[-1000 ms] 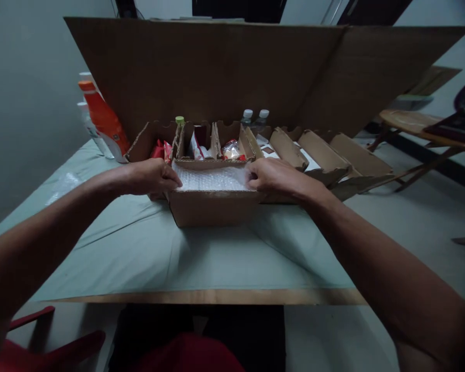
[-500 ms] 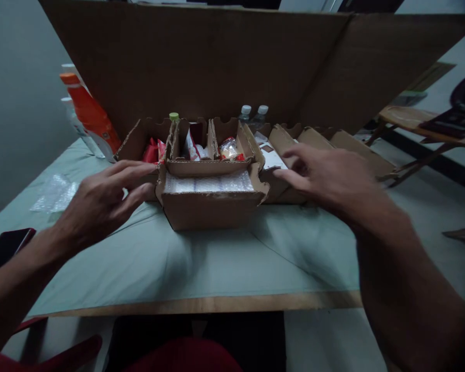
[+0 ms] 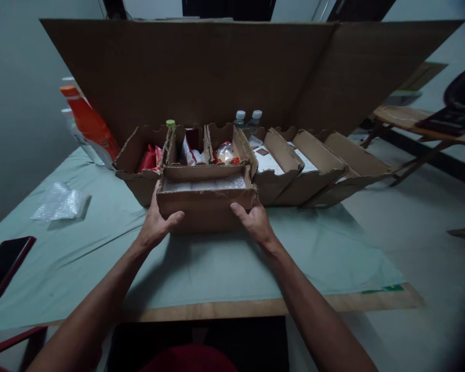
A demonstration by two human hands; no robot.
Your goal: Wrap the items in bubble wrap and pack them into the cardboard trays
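A small cardboard box [image 3: 207, 214] stands at the front of a row of larger cardboard boxes, with bubble wrap [image 3: 205, 184] showing inside its top. My left hand [image 3: 157, 222] grips its left end, the thumb lying across the front face. On the opposite end my right hand [image 3: 256, 219] holds the box the same way; the fingers of both hands are partly hidden behind its sides. Right behind it, open boxes hold red packets [image 3: 151, 157], a red and white packet [image 3: 191, 152] and a clear-wrapped item [image 3: 227, 152].
To the right, more slanted boxes [image 3: 325, 160] hold white cartons [image 3: 269, 160]. A tall cardboard panel [image 3: 201, 72] rises behind. Bottles, one orange [image 3: 91, 124], lean at the left. Bubble wrap [image 3: 62, 201] and a phone [image 3: 5, 268] lie on the green cloth [image 3: 225, 274].
Both hands have come inward and down from above the row of boxes and taken hold of the small front box by its two ends. The view has shifted slightly.
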